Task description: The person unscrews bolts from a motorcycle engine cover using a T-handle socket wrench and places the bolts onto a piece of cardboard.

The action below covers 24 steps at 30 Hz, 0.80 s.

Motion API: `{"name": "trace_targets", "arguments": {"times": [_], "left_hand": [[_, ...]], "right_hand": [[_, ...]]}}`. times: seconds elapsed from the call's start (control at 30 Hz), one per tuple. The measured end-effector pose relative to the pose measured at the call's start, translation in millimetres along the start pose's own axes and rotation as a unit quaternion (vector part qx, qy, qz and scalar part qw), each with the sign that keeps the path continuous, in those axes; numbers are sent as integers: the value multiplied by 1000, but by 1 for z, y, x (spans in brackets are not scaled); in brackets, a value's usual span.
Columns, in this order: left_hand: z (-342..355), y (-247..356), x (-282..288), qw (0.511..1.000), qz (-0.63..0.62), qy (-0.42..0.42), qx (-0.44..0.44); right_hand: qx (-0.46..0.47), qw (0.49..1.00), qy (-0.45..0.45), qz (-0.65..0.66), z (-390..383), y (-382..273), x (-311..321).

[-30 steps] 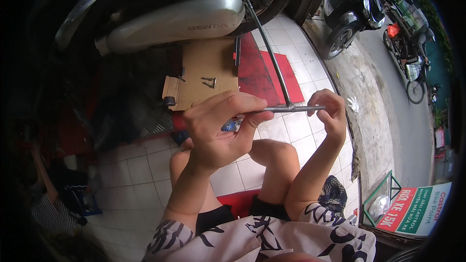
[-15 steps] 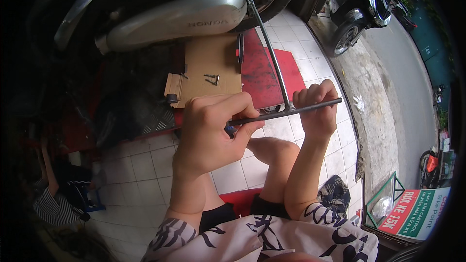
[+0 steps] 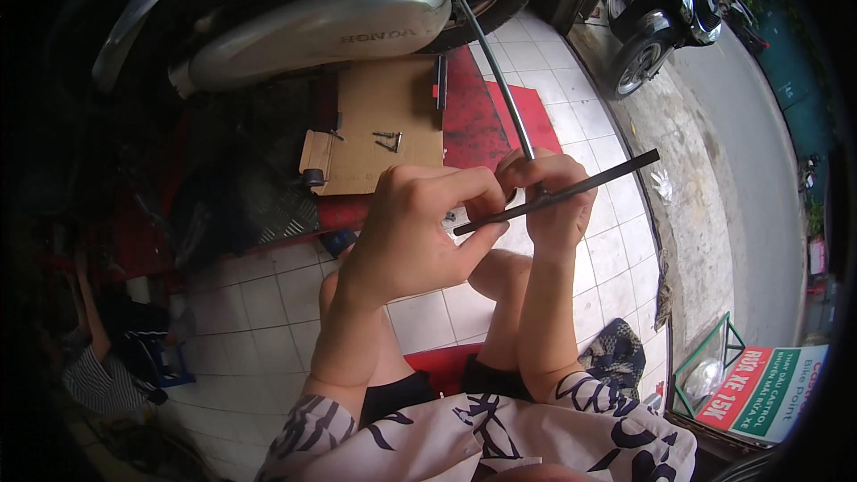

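Observation:
A long T-handle wrench [image 3: 505, 94] slants from the scooter's silver side cover [image 3: 330, 22] down toward me; its far tip meets the machine near the wheel, where the exact contact is too small to make out. My left hand [image 3: 415, 228] pinches the left end of the dark crossbar between thumb and fingers. Around the joint of shaft and crossbar, my right hand [image 3: 555, 201] is closed, its fingers wrapped there. The bar's right end sticks out beyond that hand. Several bolts [image 3: 388, 140] lie on the flattened cardboard [image 3: 366, 103] below the scooter.
Under the scooter lies a red platform [image 3: 478, 125], with white floor tiles [image 3: 420, 321] around it. A dark round part [image 3: 312, 178] sits at the cardboard's corner. At far left is another person [image 3: 103, 366] in stripes. Another scooter [image 3: 656, 36] and a signboard [image 3: 759, 393] stand at right.
My right hand has moved left along the crossbar to the joint. The crossbar's right end now reaches farther right and higher, and my left hand has shifted slightly right.

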<state>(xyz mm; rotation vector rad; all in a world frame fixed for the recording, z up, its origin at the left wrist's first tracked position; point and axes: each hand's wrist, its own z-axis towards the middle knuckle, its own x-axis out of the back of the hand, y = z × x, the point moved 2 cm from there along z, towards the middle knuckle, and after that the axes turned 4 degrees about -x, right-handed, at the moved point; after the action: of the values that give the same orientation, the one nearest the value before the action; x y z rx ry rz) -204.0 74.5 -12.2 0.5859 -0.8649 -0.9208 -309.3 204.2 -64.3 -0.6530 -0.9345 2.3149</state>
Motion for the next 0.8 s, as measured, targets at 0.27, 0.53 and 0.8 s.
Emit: {"name": "trace_targets", "arguments": {"times": [0.27, 0.53, 0.8], "left_hand": [[6, -5, -6, 998, 20, 18, -64], [4, 7, -13, 991, 3, 109, -83], [5, 7, -9, 988, 25, 112, -107]], "right_hand": [[11, 999, -8, -51, 0, 3, 4], [-168, 981, -39, 85, 7, 10, 10], [-211, 949, -151, 179, 4, 8, 7]]}}
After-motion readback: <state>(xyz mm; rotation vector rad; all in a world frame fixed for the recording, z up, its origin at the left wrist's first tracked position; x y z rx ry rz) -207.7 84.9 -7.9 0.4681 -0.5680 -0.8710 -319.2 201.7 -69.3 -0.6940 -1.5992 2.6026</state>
